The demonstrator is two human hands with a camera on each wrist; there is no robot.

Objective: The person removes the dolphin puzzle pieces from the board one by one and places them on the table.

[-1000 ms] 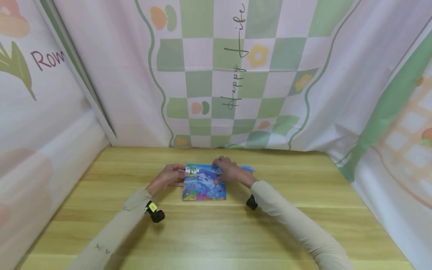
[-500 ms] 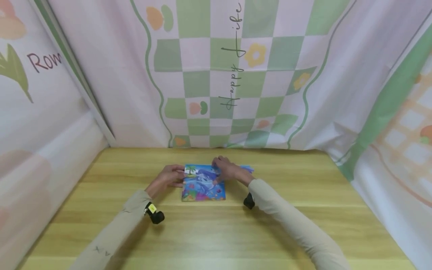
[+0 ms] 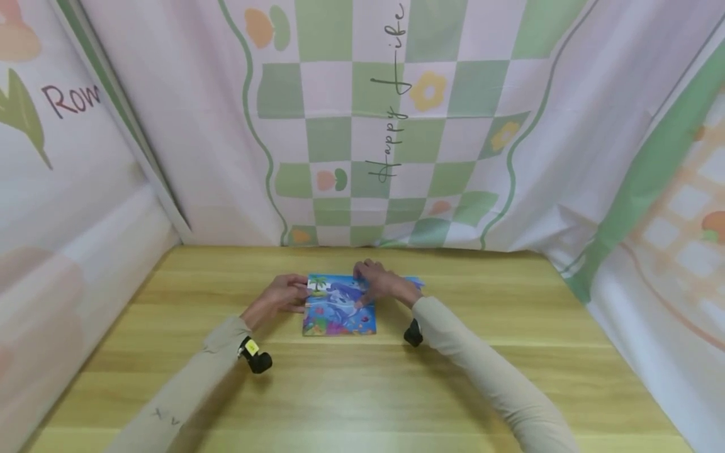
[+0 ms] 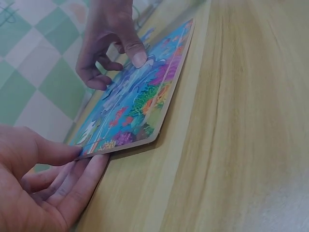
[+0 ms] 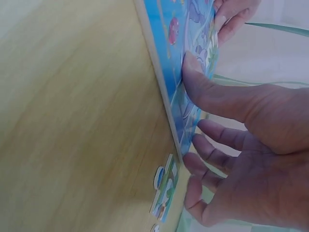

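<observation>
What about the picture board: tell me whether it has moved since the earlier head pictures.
No. Against the checked curtain, the picture board shows no clear shift; both appear slightly further left in the head view, together.

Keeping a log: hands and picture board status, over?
Left hand pinches picture board. Right hand: thumb on its face. Loose pieces nearby; no obstruction seen.

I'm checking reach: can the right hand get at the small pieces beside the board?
Probably yes: the small pieces lie near the right hand with nothing visible between, though it would likely have to leave the board first.
</observation>
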